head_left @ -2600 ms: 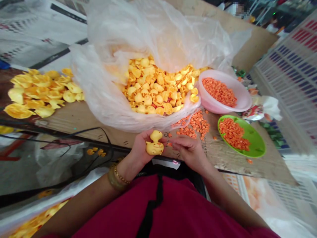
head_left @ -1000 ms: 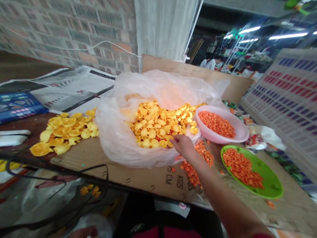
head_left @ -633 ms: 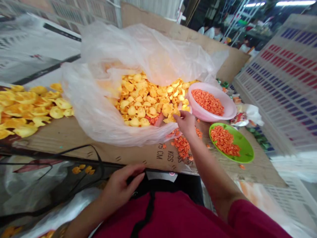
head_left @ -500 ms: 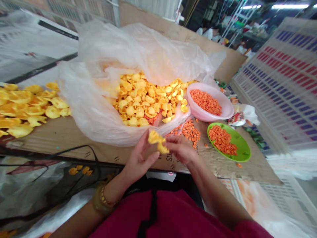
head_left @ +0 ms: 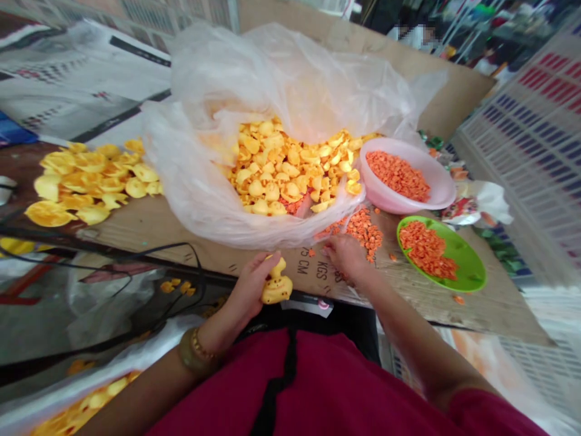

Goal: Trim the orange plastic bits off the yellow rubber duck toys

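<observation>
My left hand [head_left: 249,286] is closed around a yellow plastic duck-shaped shell [head_left: 278,287], with several small dark holes showing in its side. Away to the right, my right hand [head_left: 345,253] is at the near edge of a loose pile of small orange plastic pieces [head_left: 367,232], its fingertips pinched together. Whatever sits in that pinch is too small to make out. Just beyond both hands, an open clear plastic bag [head_left: 190,209] holds many yellow shell halves [head_left: 272,191], with a few orange pieces among them.
A pink bowl [head_left: 442,197] and a green plate [head_left: 474,275] hold more orange pieces. Larger yellow shells [head_left: 93,175] lie on the left of the cardboard-covered table [head_left: 181,236]. Black cables [head_left: 197,260] hang at the front edge. Plastic crates [head_left: 531,115] stand to the right.
My hands have moved apart. The left keeps the yellow shell, now turned and lower, while the right has gone to the loose orange pieces. The whole view has shifted left.
</observation>
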`<move>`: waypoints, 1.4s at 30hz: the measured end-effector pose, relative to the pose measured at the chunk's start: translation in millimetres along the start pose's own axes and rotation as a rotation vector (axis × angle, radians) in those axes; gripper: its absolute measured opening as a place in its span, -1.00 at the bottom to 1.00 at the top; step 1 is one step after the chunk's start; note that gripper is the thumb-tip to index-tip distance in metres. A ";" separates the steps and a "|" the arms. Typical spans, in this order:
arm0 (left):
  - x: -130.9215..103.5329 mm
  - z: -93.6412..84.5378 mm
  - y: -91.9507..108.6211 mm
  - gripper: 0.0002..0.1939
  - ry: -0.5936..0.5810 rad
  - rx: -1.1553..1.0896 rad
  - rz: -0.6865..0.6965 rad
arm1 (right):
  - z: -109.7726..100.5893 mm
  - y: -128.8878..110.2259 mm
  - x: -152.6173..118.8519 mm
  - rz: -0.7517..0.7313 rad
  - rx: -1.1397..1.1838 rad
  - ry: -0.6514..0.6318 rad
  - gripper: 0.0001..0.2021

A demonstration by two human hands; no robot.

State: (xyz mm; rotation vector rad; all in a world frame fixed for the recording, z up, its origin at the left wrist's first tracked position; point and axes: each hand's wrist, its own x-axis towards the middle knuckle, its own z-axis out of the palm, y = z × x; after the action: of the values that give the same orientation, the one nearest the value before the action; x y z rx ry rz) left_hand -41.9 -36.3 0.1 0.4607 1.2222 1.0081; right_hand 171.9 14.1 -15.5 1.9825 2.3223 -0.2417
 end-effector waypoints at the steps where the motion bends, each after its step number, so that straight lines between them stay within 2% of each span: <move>1: 1.0 -0.5 0.9 -0.80 -0.003 -0.046 -0.038 | -1.0 0.7 1.5 -0.010 -0.015 -0.008 -0.80; 3: 2.2 -2.0 2.6 -0.85 -0.007 -0.114 -0.094 | -4.3 4.2 3.3 -0.016 -0.031 -0.004 -0.79; 5: 2.5 -2.7 3.6 -0.88 -0.011 -0.151 -0.141 | -9.8 6.9 1.2 0.026 0.030 0.052 -0.76; 6: 2.4 -2.2 4.0 -0.89 -0.019 -0.161 -0.165 | -12.7 6.0 -2.5 0.056 0.146 0.104 -0.75; 8: 2.0 0.6 4.2 -0.89 -0.049 -0.166 -0.201 | -17.0 -3.7 -16.4 0.080 0.562 0.200 -0.73; 9: 1.9 2.6 4.3 -0.89 -0.060 -0.164 -0.213 | -17.4 -12.5 -26.0 0.065 0.816 0.212 -0.75; 11: 1.9 7.4 4.5 -0.90 -0.059 -0.171 -0.217 | -14.2 -34.7 -46.8 0.003 1.227 0.143 -0.79; 12: 2.0 9.7 4.7 -0.90 -0.052 -0.177 -0.222 | -10.8 -45.8 -56.1 -0.012 1.340 0.104 -0.81; 14: 2.2 13.6 5.3 -0.88 -0.030 -0.194 -0.242 | -2.7 -63.1 -69.5 -0.015 1.404 0.097 -0.86; 16: 2.3 16.0 5.8 -0.85 -0.017 -0.204 -0.262 | 4.2 -70.7 -75.0 -0.039 1.337 0.178 -0.90; 19: 2.2 16.9 6.3 -0.81 -0.022 -0.206 -0.287 | 8.0 -69.2 -74.7 -0.128 1.210 0.297 -0.91; 22: 2.1 16.8 7.1 -0.81 -0.049 -0.215 -0.313 | 6.3 -65.3 -74.1 -0.224 1.082 0.379 -0.87; 26: 2.1 18.0 8.9 -0.82 -0.024 -0.197 -0.355 | 9.2 -66.6 -77.0 -0.406 0.788 0.485 -0.83; 30: 1.1 16.9 8.2 -0.77 0.013 -0.163 -0.366 | 19.3 -68.8 -81.3 -0.487 0.595 0.577 -0.81; 32: 0.1 14.7 7.2 -0.76 0.033 -0.148 -0.398 | 19.9 -67.5 -83.4 -0.514 0.567 0.538 -0.81; 38: -2.0 18.7 6.6 -0.80 -0.017 -0.131 -0.436 | -1.6 -61.2 -86.5 -0.508 0.287 0.207 -0.87; 40: -1.6 25.3 7.2 -0.84 -0.003 -0.111 -0.391 | -5.7 -62.3 -85.8 -0.505 0.203 0.175 -0.87; 42: 0.4 31.4 7.1 -0.87 0.021 -0.102 -0.320 | -4.2 -65.3 -84.2 -0.488 0.157 0.213 -0.85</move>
State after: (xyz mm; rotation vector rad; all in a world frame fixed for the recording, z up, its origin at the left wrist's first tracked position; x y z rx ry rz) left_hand -15.7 -25.7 15.5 0.1676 1.2115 0.7974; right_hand 121.1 -77.0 6.7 1.5258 2.9865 -0.2571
